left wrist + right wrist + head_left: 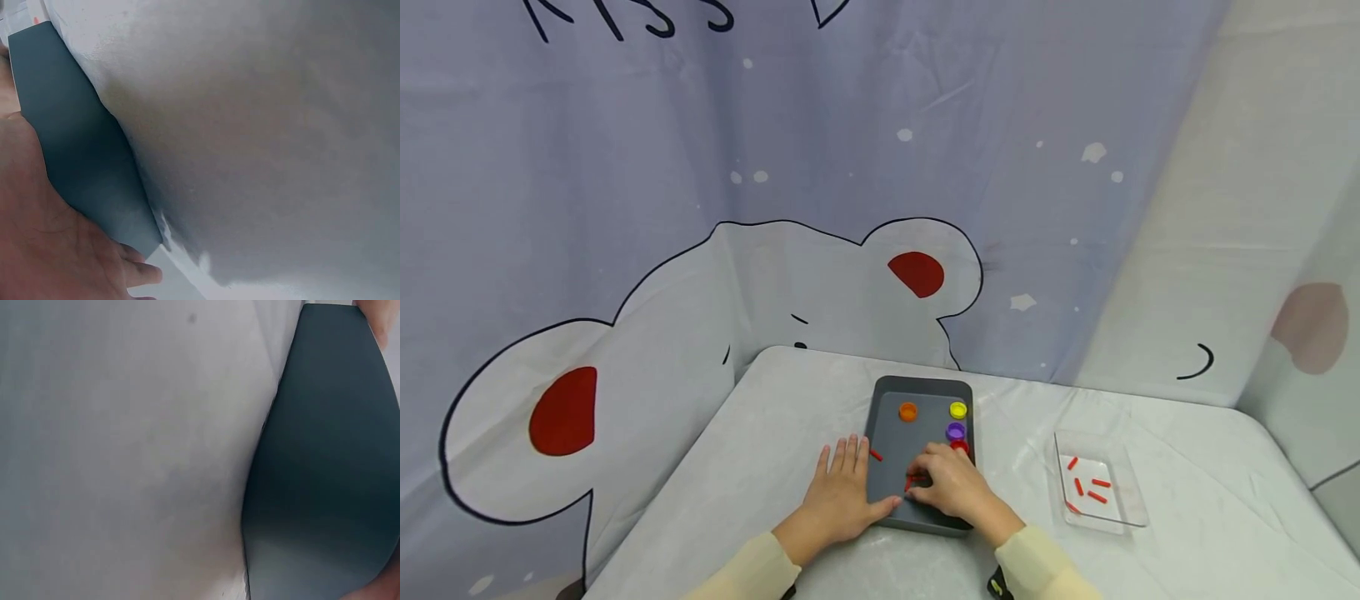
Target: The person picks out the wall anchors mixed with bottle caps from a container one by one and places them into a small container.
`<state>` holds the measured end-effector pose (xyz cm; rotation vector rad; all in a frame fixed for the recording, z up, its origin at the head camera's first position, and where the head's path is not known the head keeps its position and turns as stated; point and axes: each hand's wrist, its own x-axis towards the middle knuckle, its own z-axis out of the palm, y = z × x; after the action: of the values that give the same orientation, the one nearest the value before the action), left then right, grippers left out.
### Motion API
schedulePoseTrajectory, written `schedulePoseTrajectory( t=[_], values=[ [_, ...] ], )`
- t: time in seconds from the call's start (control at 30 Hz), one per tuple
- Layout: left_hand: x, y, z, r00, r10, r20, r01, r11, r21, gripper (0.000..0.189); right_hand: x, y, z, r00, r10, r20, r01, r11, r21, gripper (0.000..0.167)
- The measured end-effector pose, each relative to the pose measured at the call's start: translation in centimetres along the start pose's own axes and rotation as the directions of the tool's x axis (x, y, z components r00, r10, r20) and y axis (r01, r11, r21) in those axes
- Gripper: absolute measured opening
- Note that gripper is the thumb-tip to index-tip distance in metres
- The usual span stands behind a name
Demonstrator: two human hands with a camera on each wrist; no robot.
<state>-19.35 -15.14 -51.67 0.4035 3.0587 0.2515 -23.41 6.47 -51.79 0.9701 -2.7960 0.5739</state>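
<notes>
A dark grey baking tray [887,433] lies on the table. My left hand [841,500] rests at its left edge with fingers spread straight and the thumb over the near corner. Over the near part of the tray, my right hand [953,483] pinches a small red stick [908,484] between curled fingers and thumb; the fingers partly hide it. Another red stick [876,455] lies by the left rim, close to my left fingertips. Inside the tray sit small round cups: orange [908,412], yellow [958,410], purple [956,432] and red [959,447], the last partly hidden by my right hand.
To the right of the tray stands a clear plastic box [1122,492] with several red sticks [1097,497] in it. A white cloth [805,417] covers the table. Behind it hangs a printed curtain [820,133].
</notes>
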Motion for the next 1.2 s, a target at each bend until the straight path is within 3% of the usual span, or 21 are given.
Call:
schedulePoseTrajectory(
  t=[0.33, 0.6, 1.2],
  values=[
    [-0.22, 0.00, -0.14, 1.000, 0.000, -0.002, 0.000, 1.000, -0.008, 0.108, 0.24, 0.04, 0.07, 1.000, -0.008, 0.027, 0.007, 1.000, 0.020, 0.024],
    [-0.06, -0.12, 0.05, 1.000, -0.001, -0.004, 0.001, 1.000, -0.010, 0.109, -0.01, -0.14, -0.08, 0.999, -0.035, -0.014, 0.035, 0.999, -0.004, 0.021],
    [-0.20, -0.03, -0.20, 1.000, -0.001, 0.010, 0.001, 1.000, -0.011, 0.107, 0.30, -0.12, 0.23, 0.999, -0.020, 0.026, 0.021, 0.999, -0.028, 0.021]
  ],
)
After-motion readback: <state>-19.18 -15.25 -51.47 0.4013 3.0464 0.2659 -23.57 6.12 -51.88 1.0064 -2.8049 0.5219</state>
